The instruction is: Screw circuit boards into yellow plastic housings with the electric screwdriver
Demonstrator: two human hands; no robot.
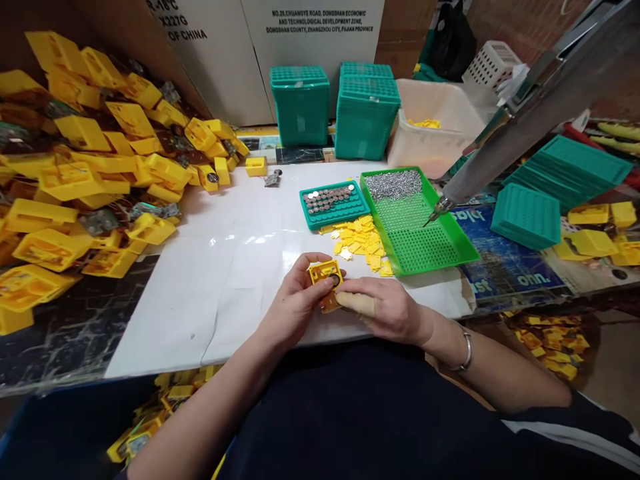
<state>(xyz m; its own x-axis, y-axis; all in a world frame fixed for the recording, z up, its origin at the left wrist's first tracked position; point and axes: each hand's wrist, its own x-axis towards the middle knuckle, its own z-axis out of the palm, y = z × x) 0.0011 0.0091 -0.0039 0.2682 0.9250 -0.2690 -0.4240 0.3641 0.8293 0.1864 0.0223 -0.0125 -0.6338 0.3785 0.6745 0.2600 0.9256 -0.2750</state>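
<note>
My left hand holds a small yellow plastic housing with a circuit board under it, just above the near edge of the white sheet. My right hand grips the same housing from the right, its taped thumb pressing a round coin cell into the part. A teal tray of coin cells lies beyond, next to a heap of small yellow covers.
A big pile of yellow housings fills the left. A green screw tray sits right of centre, with a hanging electric screwdriver over it. Stacked teal trays, a white tub and more teal trays stand behind and right.
</note>
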